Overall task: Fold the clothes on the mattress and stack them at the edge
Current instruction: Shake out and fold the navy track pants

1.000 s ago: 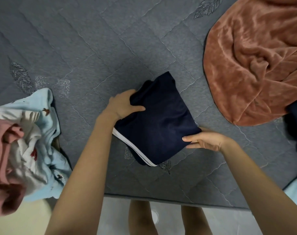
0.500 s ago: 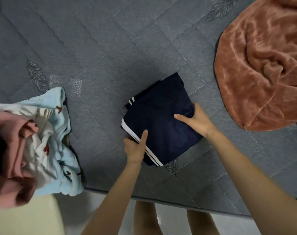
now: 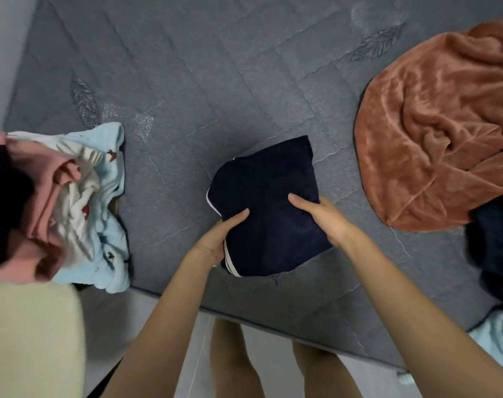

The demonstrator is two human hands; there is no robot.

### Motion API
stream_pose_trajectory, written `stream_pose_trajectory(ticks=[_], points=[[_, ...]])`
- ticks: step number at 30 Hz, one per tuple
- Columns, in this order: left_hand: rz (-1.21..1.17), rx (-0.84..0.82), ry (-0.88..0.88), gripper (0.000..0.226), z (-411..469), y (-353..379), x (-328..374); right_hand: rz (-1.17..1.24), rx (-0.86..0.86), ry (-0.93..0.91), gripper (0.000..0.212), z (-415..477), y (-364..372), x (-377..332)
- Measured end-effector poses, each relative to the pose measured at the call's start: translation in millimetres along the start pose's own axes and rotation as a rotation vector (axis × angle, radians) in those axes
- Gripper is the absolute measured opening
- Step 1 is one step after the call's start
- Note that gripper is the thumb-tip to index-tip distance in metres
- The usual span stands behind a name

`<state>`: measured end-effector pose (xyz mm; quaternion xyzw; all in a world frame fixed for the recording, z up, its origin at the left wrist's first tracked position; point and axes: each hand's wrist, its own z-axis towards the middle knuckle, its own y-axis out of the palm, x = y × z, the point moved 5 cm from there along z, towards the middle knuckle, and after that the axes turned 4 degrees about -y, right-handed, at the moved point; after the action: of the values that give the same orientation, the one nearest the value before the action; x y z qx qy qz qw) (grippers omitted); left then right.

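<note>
Navy garment (image 3: pixel 270 202), folded into a thick square with white piping down its left edge: you have it lying on the grey quilted mattress (image 3: pixel 215 81), close to the near edge and roughly midway along it.

Agreed, and your left hand (image 3: pixel 215 242) grips its near left corner. Your thumb lies on top of the cloth; your other fingers go under the edge, where I cannot see them.

Your right hand (image 3: pixel 324 222) holds the right edge the same way, thumb stretched flat across the top, the rest of the fingers curled down past the edge and hidden. Your two thumbs point toward each other but stay apart, with navy cloth between them.

Now look outward. On your left a heap of clothes (image 3: pixel 81 202), pink, white and pale blue, sits at the near left corner of the mattress, well apart from the garment. Only quilting lies between them.

On your right a rust plush blanket (image 3: pixel 439 124) lies crumpled, near the garment but not touching it. A dark cloth (image 3: pixel 497 254) sits against the blanket's lower rim at the frame's edge, and a pale blue fabric (image 3: pixel 500 334) shows in the bottom right corner.

Off the mattress, a cream cushion (image 3: pixel 29 334) lies just below the heap, and your bare legs (image 3: pixel 233 363) stand at the near edge.
</note>
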<state>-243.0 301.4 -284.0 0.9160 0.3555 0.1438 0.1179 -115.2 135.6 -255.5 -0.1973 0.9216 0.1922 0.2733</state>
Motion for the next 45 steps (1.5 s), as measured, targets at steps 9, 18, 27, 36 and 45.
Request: stream_pose_trajectory(ticks=[9, 18, 27, 36, 45], points=[[-0.112, -0.262, 0.073, 0.051, -46, -15, -22, 0.246, -0.101, 0.079, 0.036, -48, 49, 10], [0.264, 0.115, 0.401, 0.051, -87, -117, 35, 0.287, -0.004, -0.047, 0.051, -39, 127, 40], [0.776, 0.610, 0.715, 0.045, -82, -207, 81, 0.361, 0.195, -0.101, 0.024, -3, 206, 115], [0.639, 0.463, 0.620, 0.030, -28, -209, 65, 0.287, 0.386, -0.115, 0.018, 29, 178, 145], [0.708, 0.480, 0.493, 0.038, -10, -220, 47, 0.008, 0.506, -0.064, 0.017, 28, 168, 162]])
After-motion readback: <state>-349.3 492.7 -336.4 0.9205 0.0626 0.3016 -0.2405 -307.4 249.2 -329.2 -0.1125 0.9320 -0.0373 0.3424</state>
